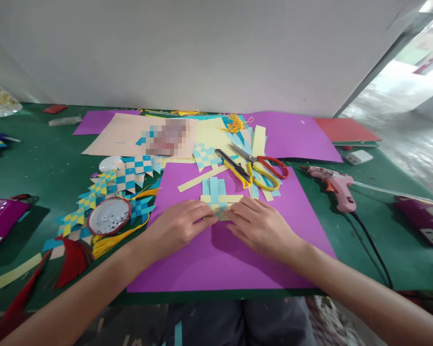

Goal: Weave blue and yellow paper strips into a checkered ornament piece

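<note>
Blue and pale yellow paper strips (214, 191) cross one another in a small weave on a purple sheet (238, 264). My left hand (182, 222) is closed at the weave's left side, thumb and fingers pinching its edge. On the opposite side my right hand (258, 223) has its fingers curled onto the strips. Both sets of fingertips hide part of the weave. Just beyond lie a yellow utility knife (234, 169) and scissors (261, 166) with red and yellow handles, resting on loose strips.
Left of the sheet are woven paper fish (133, 170), a round dish of small eyes (109, 216), a yellow tassel (111, 244) and a red tassel (72, 259). A pink glue gun (334, 185) with a cord lies on the right. A pale wall (202, 53) stands behind.
</note>
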Demonstrator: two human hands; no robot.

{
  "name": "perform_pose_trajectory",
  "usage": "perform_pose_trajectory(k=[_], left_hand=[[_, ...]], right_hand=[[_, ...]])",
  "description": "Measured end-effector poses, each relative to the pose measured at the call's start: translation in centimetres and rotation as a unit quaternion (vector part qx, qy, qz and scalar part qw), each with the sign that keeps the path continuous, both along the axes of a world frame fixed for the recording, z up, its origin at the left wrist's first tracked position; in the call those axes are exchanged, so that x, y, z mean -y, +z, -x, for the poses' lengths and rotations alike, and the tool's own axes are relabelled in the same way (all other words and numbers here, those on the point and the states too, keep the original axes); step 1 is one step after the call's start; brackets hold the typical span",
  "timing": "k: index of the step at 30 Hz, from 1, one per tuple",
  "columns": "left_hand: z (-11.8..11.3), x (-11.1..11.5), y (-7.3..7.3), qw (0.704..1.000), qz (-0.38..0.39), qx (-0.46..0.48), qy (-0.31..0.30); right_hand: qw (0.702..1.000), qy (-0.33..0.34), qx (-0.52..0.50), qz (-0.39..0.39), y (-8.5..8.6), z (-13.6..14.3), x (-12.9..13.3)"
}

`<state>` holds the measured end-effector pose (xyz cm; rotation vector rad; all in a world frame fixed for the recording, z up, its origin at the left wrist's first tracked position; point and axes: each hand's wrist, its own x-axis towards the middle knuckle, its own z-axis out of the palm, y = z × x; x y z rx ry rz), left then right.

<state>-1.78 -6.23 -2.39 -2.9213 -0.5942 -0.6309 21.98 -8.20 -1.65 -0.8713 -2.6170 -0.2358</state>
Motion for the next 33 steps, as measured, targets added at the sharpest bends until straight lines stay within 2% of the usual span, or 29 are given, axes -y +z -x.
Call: perform_pose_trajectory(k=[4,9,22,28,33], left_hand=[[0.0,0.0,-0.1,1.0,-0.01,0.021,0.009],[0.2,0.0,-0.3,1.0,0.001,0.021,0.005],[-0.1,-0.1,0.1,1.0,0.031,-0.003,-0.003],[0.6,0.1,0.2,0.998,0.057,0.015,0.029],[1.1,0.3,0.8,0.998,0.052,0.023,0.023]], right_hand=[[0.999,0.006,0.042,-0.017,-0.4,0.6,-0.5],[1.0,0.006,0.024,-0.014,-0.9,0.6,-0.4],[0.998,0.014,0.014,-0.058,-0.6,0.8,-0.2],[0.999,0.022,0.018,-0.032,-1.0,0.6,-0.2],[0.999,0.024,0.018,-0.029,-1.2,0.7,-0.1]])
